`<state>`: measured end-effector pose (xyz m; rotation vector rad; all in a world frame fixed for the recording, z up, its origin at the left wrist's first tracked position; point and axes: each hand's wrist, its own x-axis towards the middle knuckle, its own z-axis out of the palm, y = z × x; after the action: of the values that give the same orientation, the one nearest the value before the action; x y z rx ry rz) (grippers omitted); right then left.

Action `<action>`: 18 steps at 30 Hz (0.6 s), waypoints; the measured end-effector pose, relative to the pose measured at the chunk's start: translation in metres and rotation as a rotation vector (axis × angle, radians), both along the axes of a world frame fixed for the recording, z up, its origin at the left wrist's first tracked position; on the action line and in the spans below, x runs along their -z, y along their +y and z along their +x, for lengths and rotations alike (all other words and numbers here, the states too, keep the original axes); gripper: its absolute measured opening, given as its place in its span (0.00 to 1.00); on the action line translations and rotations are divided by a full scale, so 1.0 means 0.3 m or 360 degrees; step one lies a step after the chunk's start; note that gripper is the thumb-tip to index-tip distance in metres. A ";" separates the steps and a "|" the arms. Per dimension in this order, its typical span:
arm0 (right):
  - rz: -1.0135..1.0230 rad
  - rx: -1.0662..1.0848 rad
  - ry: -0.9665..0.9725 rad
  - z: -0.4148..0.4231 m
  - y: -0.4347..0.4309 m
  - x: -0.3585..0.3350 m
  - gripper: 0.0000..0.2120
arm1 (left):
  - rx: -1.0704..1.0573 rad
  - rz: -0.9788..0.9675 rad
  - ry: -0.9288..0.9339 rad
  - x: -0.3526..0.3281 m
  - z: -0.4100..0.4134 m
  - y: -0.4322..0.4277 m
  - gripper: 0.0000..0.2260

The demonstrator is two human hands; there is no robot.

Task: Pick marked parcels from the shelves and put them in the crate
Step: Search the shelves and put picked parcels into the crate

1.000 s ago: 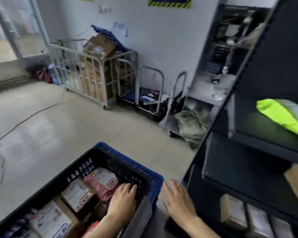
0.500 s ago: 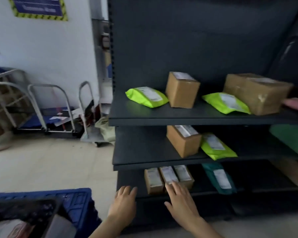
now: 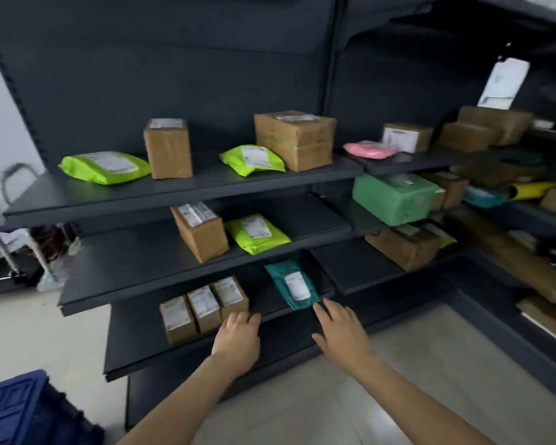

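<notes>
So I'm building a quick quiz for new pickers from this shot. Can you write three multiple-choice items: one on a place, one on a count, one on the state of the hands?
1. Where does the teal mailer lie?
A. on the middle shelf
B. on the lowest shelf, right of the three small boxes
C. on the floor

2. How many lime-green mailers lie on the left bay's top shelf?
A. one
B. two
C. four

3. What state are the left hand and right hand in?
A. both hold a box
B. the left grips a mailer
C. both open, holding nothing

Answers:
1 B: it lies flat beside the row of boxes.
2 B: one on each side of the upright box.
3 C: both reach toward the lowest shelf with straight fingers.
</notes>
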<state>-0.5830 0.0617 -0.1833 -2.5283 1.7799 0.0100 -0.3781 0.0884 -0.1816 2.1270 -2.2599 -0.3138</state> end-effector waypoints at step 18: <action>0.0028 0.0576 -0.0063 -0.856 -0.205 -0.031 0.28 | 0.0652 -0.0087 -0.0030 -0.005 -0.893 -0.487 0.23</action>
<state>-0.8399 0.0001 -0.1741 -2.1411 2.1784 -0.0374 -0.6459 -0.0577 -0.1800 1.6333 -2.6685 -0.2340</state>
